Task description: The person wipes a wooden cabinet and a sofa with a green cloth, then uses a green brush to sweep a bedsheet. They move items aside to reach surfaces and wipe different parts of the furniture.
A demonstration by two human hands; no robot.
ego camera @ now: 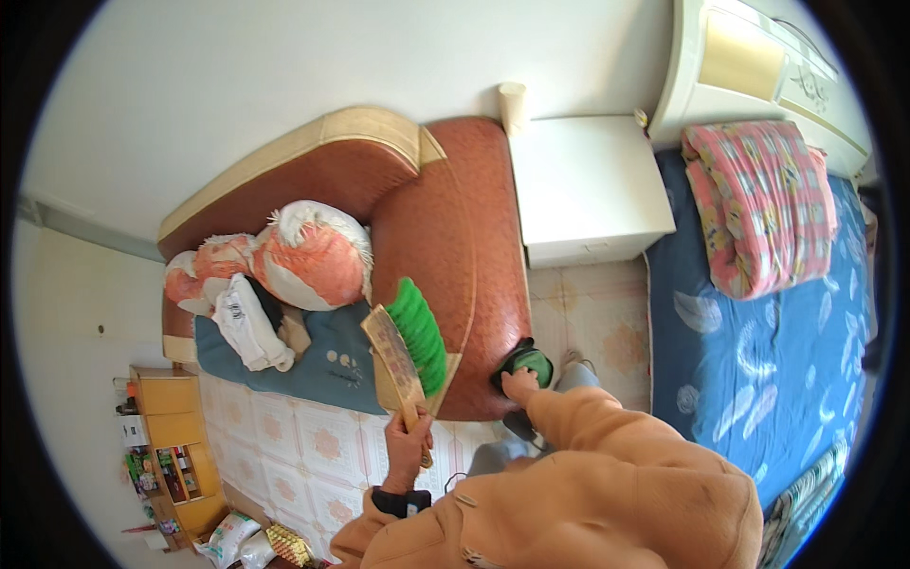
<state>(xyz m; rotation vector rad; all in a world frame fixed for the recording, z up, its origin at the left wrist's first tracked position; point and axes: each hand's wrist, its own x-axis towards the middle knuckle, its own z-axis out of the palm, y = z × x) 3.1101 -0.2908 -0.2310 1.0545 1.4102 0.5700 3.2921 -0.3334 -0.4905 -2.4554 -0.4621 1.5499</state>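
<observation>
A wooden-handled bed brush [387,341] with green bristles is gripped by its handle in my left hand [408,444]. The brush is raised in front of the sofa, its bristles facing right over the brown leather arm [444,206]. A dark strap circles my left wrist. At the front end of that arm, my right hand [521,385] grasps a small green and black bag [542,364]. Part of the bag is hidden behind my fingers. On the sofa's blue-grey seat cover [327,377] lie a white folded cloth [249,327] and a fringed orange and white cushion [313,259].
Right of the sofa stands a white bedside cabinet [590,185] with a paper roll [513,107] at its back corner. A bed with a blue sheet [753,355] and a folded pink quilt [761,206] is farther right. A wooden cabinet [167,402] and bags [231,537] stand lower left.
</observation>
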